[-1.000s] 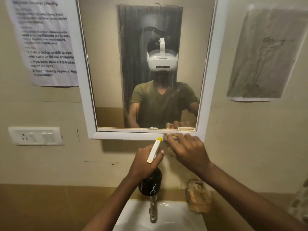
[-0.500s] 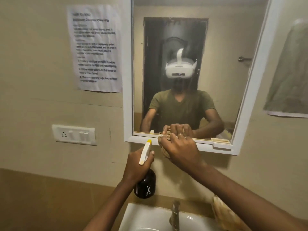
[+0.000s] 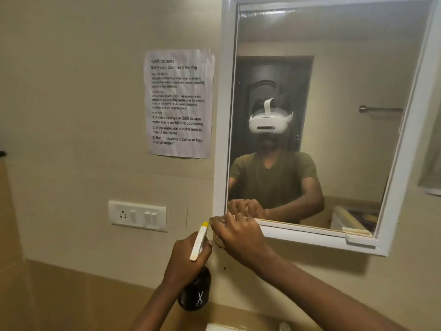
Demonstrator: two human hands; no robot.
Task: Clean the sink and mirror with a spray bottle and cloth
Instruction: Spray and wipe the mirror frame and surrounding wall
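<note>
Right hand (image 3: 238, 237) is up at the mirror's (image 3: 334, 115) bottom-left corner, knuckles toward us, fingers curled and bunching the cloth (image 3: 217, 240) vs the white frame. Only a scrap of cloth shows under the palm, tan-ish, rest hidden. Looks soft and limp, prob light; it'll fold and slide wherever the fingers push, so best kept wadded in the palm w/ fingertips pressing through it. Glass is stiff but fragile, so I'd say flat, even pressure, no jabbing at the edge.

Left hand (image 3: 185, 260) sits just beside it, lower, wrapped round the neck of the spray bottle (image 3: 196, 283). Dark round body w/ a scissors logo hangs below the fist, white trigger head w/ yellow nozzle tip pokes up toward the frame. Bottle reads as rigid plastic, smooth, maybe slick if wet; the neck is the sensible hold, index free for the trigger. Fill level can't tell, body's opaque.

Both forearms reach up and in from below, right wrist bent back slightly, left wrist about straight. Sink (image 3: 222, 328) is barely a white sliver at bottom edge.
</note>
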